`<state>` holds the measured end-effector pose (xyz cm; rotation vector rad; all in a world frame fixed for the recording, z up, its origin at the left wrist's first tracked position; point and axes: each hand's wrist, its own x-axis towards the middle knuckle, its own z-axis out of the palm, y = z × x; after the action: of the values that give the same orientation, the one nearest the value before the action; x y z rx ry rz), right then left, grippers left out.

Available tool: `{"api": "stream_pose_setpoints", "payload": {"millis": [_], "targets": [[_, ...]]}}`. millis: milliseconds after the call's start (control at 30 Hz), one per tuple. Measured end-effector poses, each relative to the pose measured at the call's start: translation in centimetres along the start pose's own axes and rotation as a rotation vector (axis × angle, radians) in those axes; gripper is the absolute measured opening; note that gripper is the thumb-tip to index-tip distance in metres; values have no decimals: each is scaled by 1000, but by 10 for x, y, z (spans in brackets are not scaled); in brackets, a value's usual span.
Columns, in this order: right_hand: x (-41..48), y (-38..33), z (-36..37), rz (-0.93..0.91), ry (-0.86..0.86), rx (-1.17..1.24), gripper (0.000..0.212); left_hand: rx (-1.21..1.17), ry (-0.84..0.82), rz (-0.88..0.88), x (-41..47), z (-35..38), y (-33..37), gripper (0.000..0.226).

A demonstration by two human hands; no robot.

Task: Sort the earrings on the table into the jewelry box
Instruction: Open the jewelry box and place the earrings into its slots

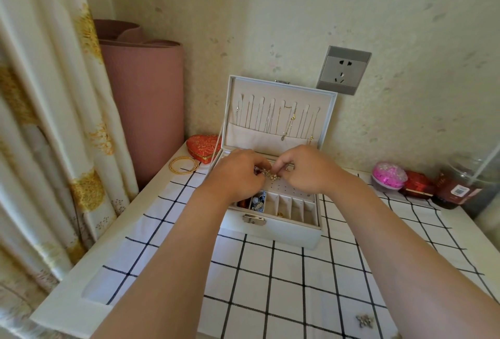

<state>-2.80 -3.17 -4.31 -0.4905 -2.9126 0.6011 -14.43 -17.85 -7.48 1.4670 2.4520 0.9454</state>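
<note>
so, hands: two, left hand (238,173) and right hand (305,169) pinch one pearl earring (270,175) together
jewelry box (273,226): one, open
bench (151,233): one loose earring (365,320)

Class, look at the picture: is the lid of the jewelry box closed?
No, the lid of the jewelry box stands open against the wall, showing necklaces hanging inside it.

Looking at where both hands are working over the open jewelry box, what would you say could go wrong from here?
1. Both hands, left hand and right hand, pinch a small pearl earring above the jewelry box; a slip might drop it into the wrong compartment.
2. Another earring lies near the table's front edge beside the right forearm; pulling back may sweep it off.
3. Necklaces hang in the lid just behind the fingers and might snag.
</note>
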Motion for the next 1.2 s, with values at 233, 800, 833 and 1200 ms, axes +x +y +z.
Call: {"api": "stream_pose_setpoints", "payload": {"millis": [233,800,833,1200], "targets": [[-22,-2,-13,6,94,77,22,22,102,61,-8,-6,17,31],[-203,82,-39,349,-18,-58,22,101,-362,244,-43,79,159,20],[-206,84,-38,356,-48,-68,24,146,-403,239,-44,86,163,22],[-198,87,-21,353,-161,-26,19,270,-427,186,-49,114,169,16]]}}
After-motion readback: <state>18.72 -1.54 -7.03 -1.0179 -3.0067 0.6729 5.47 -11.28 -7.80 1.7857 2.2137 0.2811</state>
